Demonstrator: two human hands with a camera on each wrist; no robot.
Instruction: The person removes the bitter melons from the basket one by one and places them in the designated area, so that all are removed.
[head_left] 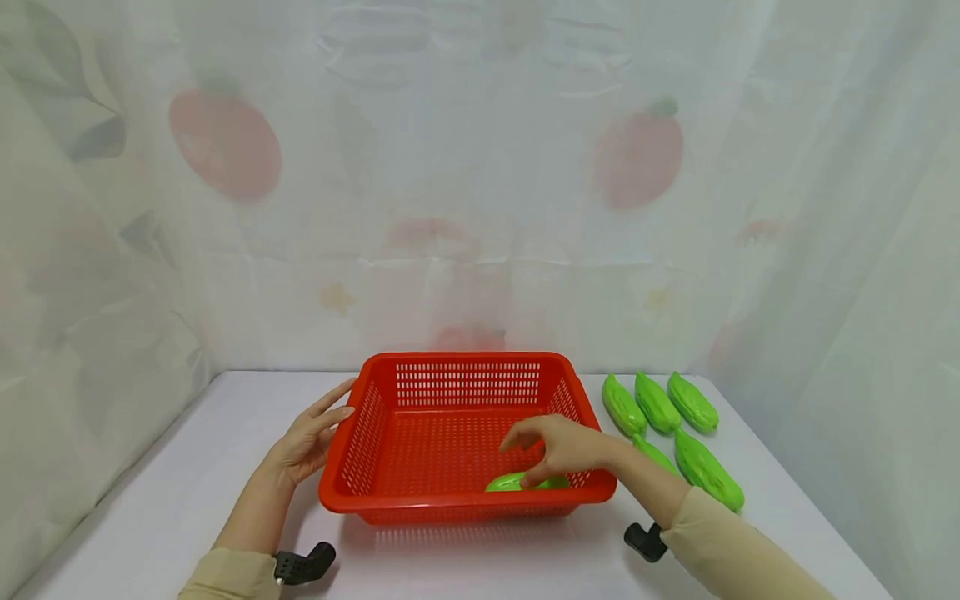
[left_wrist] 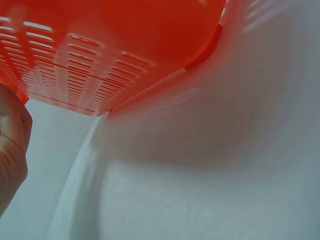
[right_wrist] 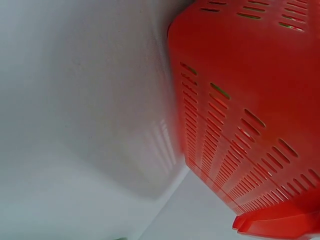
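A red plastic basket point(head_left: 435, 500) with slotted walls stands in the middle of the table. My left hand point(head_left: 303, 442) holds its left rim, thumb tip on the edge and fingers along the outer side. In the left wrist view the same hand point(left_wrist: 10, 145) shows at the far left beside the basket wall. Inside the basket's front right corner lies a green bitter melon point(head_left: 506, 482). Over it is my right hand point(head_left: 562, 446), reaching across the right rim with fingers spread apart and raised, thumb tip at the melon. The right wrist view shows only the basket's outer wall point(right_wrist: 225, 65).
To the right of the basket several more bitter melons point(head_left: 707, 471) lie on the white table point(head_left: 450, 575), three in a back row and others nearer. A pale printed curtain point(head_left: 465, 167) hangs behind and along both sides.
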